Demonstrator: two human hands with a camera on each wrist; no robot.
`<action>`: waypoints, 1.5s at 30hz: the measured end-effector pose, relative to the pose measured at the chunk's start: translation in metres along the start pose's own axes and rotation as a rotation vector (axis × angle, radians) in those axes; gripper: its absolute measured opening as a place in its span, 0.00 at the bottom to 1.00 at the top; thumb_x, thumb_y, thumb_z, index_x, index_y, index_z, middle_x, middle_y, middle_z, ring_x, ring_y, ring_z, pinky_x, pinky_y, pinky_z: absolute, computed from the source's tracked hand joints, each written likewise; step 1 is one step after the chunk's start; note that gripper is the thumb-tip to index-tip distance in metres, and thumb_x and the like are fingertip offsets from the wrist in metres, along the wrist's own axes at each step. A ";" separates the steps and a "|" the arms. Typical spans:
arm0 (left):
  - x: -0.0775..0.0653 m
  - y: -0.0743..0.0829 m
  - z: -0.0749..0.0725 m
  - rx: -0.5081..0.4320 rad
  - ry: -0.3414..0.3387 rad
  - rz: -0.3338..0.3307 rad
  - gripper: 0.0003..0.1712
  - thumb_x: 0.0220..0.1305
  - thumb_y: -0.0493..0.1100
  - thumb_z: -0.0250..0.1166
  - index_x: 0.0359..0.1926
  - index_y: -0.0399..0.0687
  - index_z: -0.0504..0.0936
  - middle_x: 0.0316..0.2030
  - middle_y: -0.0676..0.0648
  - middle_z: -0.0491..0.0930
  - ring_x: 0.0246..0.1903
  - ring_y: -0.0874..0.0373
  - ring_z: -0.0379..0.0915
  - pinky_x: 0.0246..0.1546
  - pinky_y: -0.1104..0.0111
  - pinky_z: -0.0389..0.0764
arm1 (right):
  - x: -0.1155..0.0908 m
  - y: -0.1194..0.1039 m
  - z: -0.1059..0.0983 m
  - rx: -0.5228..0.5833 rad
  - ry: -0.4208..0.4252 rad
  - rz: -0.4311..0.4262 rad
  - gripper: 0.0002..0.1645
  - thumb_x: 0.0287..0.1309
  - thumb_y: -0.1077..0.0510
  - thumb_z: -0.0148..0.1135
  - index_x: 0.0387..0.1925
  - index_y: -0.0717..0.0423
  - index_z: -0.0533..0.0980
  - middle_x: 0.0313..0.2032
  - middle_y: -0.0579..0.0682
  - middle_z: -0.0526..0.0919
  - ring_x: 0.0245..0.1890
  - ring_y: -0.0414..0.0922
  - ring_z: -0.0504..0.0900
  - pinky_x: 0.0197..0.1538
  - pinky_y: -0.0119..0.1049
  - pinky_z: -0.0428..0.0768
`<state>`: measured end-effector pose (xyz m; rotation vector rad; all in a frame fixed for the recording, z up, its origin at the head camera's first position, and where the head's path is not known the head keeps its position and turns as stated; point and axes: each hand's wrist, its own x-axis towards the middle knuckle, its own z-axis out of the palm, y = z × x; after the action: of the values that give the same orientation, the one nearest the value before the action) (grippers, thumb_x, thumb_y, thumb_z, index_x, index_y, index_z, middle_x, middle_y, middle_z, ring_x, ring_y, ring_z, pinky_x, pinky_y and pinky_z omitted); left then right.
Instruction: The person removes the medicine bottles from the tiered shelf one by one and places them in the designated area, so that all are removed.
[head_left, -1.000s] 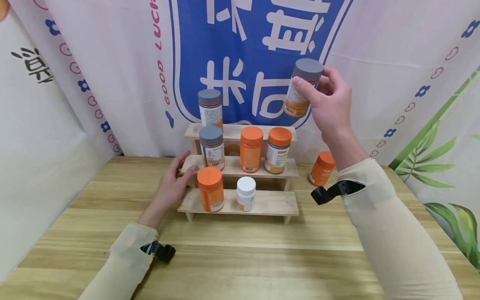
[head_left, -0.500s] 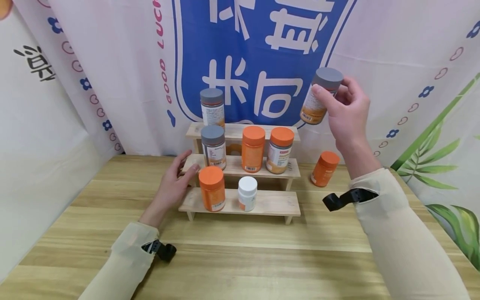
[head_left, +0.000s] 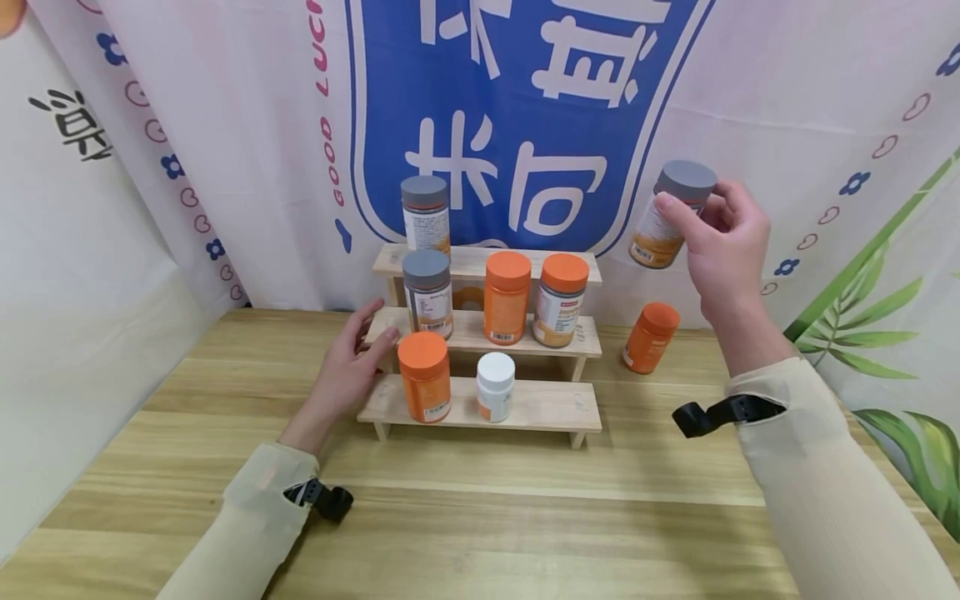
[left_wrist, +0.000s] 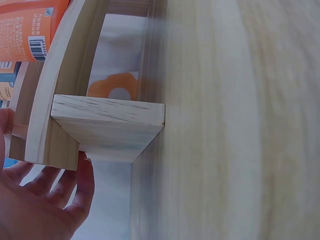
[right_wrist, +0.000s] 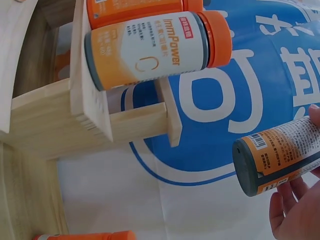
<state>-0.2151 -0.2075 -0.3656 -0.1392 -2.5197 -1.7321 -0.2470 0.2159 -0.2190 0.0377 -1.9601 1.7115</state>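
In the head view my right hand (head_left: pixel 727 246) holds a grey-capped supplement bottle (head_left: pixel 667 218) up in the air, right of the three-tier wooden shelf (head_left: pixel 551 406). The right wrist view shows the grey base of that bottle (right_wrist: pixel 280 157) tilted, off the shelf. My left hand (head_left: pixel 347 367) grips the left end of the middle tier; its curled fingers (left_wrist: pixel 60 187) show beside the wood in the left wrist view. On the bottom tier stand an orange bottle (head_left: pixel 425 379) and a white bottle (head_left: pixel 495 387).
Along the middle tier are a grey-capped bottle (head_left: pixel 428 296), an orange bottle (head_left: pixel 507 300) and an orange-capped white-labelled bottle (head_left: pixel 560 302). One grey-capped bottle (head_left: pixel 426 215) stands on the top tier. Another orange bottle (head_left: pixel 651 337) is on the table right of the shelf. A printed curtain (head_left: pixel 285 167) hangs behind.
My right hand has moved right and down with the grey-capped bottle, away from the top tier. The left hand stays at the shelf's end.
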 end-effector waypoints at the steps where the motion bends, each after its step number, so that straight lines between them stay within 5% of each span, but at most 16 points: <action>1: 0.000 0.000 0.000 0.001 0.000 0.000 0.40 0.82 0.57 0.56 0.86 0.58 0.52 0.84 0.38 0.53 0.77 0.38 0.59 0.75 0.43 0.67 | 0.000 0.001 -0.001 -0.005 0.001 0.002 0.24 0.64 0.46 0.75 0.60 0.40 0.81 0.45 0.39 0.84 0.51 0.42 0.76 0.64 0.43 0.72; 25: 0.000 0.000 0.001 0.000 0.009 0.009 0.39 0.82 0.55 0.56 0.85 0.57 0.53 0.83 0.37 0.55 0.77 0.38 0.60 0.75 0.43 0.66 | -0.016 0.035 -0.009 -0.134 -0.026 0.085 0.30 0.65 0.38 0.72 0.66 0.37 0.78 0.47 0.39 0.81 0.53 0.43 0.74 0.64 0.42 0.70; 33: 0.000 -0.001 0.000 -0.001 0.014 0.010 0.39 0.82 0.55 0.56 0.85 0.57 0.54 0.83 0.37 0.55 0.76 0.38 0.60 0.74 0.43 0.67 | -0.019 0.043 -0.009 -0.159 -0.041 0.115 0.32 0.67 0.37 0.70 0.68 0.37 0.76 0.51 0.37 0.81 0.56 0.42 0.75 0.72 0.49 0.73; 45: 0.000 0.000 0.000 0.011 0.011 0.004 0.39 0.82 0.56 0.56 0.85 0.57 0.53 0.85 0.39 0.51 0.80 0.38 0.56 0.77 0.41 0.64 | -0.017 0.051 -0.021 -0.161 -0.040 0.145 0.32 0.67 0.38 0.70 0.68 0.36 0.75 0.50 0.35 0.80 0.55 0.40 0.73 0.65 0.41 0.71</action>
<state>-0.2151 -0.2073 -0.3654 -0.1335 -2.5195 -1.7126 -0.2427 0.2398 -0.2715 -0.1320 -2.1709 1.6460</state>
